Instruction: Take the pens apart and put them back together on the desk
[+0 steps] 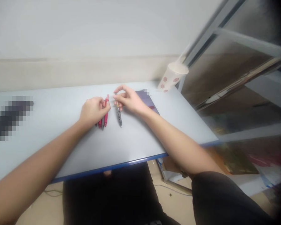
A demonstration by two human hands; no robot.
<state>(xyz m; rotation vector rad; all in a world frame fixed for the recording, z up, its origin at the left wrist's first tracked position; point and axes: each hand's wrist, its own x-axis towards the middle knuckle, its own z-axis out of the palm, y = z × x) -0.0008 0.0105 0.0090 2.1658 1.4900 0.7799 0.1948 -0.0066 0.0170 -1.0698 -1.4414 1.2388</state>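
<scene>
My left hand is closed, with its thumb and fingers around the upper part of a red pen. Beside that pen, under the same hand, the lower ends of a grey pen and another red pen stick out, with a dark tip at their left. Just to the right, my right hand pinches the upper end of a dark pen with a clear barrel part. Its tip points down toward the front of the table. A small gap separates the two hands.
The pale table has a blue front edge. A purple flat item lies behind my right wrist. A white cup with red flowers stands at the back right, near a metal shelf frame. A blurred-out dark object lies left.
</scene>
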